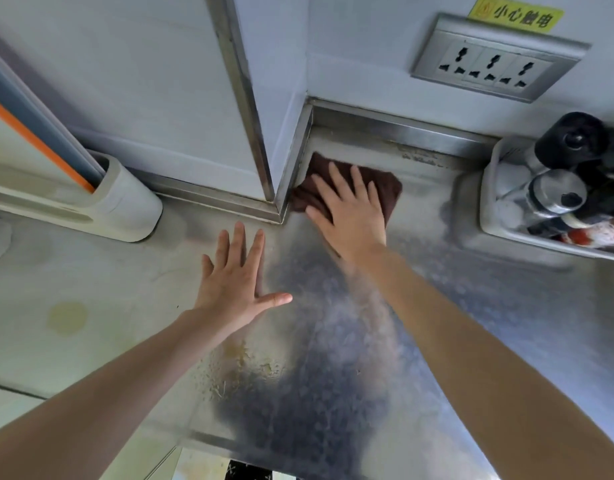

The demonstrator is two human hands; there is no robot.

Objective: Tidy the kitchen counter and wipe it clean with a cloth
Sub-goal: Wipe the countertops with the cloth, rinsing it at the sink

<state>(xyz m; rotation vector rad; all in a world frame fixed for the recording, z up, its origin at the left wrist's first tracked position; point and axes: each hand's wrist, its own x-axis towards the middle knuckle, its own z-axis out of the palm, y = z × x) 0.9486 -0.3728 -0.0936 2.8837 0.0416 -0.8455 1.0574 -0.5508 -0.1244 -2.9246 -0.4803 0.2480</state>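
Both grips are released: the right hand [350, 213] is pressed flat, fingers straight, on the cloth [385, 188], and the left hand [234, 285] is laid flat on the bare tabletop [471, 306]. The cloth, dark brown and folded, is tucked into the back corner against the pillar [264, 98]. Open steel is seen toward the bin [492, 216] of bottles on the right; stains are seen nearer the front.
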